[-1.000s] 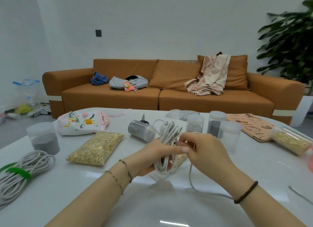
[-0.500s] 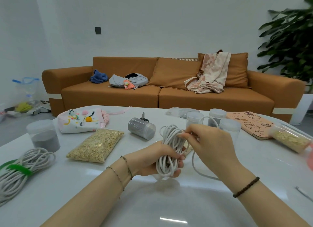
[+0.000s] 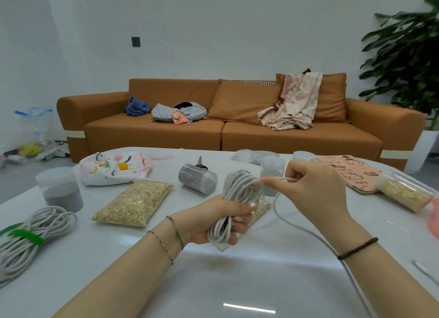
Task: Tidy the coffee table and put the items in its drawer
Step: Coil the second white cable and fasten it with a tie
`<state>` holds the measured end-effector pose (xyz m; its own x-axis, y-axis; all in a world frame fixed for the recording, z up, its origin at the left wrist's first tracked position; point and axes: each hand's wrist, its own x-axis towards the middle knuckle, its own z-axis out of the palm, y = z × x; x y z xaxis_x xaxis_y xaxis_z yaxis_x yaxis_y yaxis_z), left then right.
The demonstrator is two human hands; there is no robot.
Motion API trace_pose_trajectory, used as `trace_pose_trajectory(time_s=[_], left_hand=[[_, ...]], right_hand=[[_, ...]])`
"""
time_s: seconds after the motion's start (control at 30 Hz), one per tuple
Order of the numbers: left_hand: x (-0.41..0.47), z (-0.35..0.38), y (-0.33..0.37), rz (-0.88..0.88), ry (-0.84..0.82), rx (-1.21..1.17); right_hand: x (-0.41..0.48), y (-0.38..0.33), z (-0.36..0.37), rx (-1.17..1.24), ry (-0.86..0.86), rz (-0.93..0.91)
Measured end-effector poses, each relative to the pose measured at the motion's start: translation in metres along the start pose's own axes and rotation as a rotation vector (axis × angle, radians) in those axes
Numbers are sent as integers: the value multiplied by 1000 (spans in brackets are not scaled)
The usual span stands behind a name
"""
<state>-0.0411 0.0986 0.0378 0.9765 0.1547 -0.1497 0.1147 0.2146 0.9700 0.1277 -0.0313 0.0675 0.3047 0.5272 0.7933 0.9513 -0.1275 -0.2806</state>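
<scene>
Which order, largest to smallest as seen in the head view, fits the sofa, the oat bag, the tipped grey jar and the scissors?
1. Sofa, largest though farthest.
2. Oat bag.
3. Tipped grey jar.
4. Scissors, partly hidden behind the jar, so unsure.

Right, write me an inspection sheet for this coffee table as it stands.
Surface: white glossy coffee table; drawer not in view.
Job's things: cord coil in hand; tied coil, oat bag, grey-powder jar, tipped jar, scissors, pouch, pink notebook, oat jar on the table.
Clutter: more lidded jars behind the hands.
Hands: left hand grips the cord coil; right hand pinches the loose strand.
Cables: loose strand runs from the right hand toward the near right edge.
Surroundings: orange sofa with clothes, potted plant, bags on floor.
</scene>
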Motion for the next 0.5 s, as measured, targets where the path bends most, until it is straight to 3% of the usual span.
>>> trace_pose_trajectory(time_s=[0.23, 0.43, 0.5], left_hand=[[-7, -25, 17, 320, 15, -555], [-2, -28, 21, 494, 292, -694], [-5, -40, 25, 577, 371, -777]], right_hand=[[-1, 6, 12, 244, -47, 106], [-1, 11, 11, 17, 41, -13], [5, 20, 8, 44, 74, -43]])
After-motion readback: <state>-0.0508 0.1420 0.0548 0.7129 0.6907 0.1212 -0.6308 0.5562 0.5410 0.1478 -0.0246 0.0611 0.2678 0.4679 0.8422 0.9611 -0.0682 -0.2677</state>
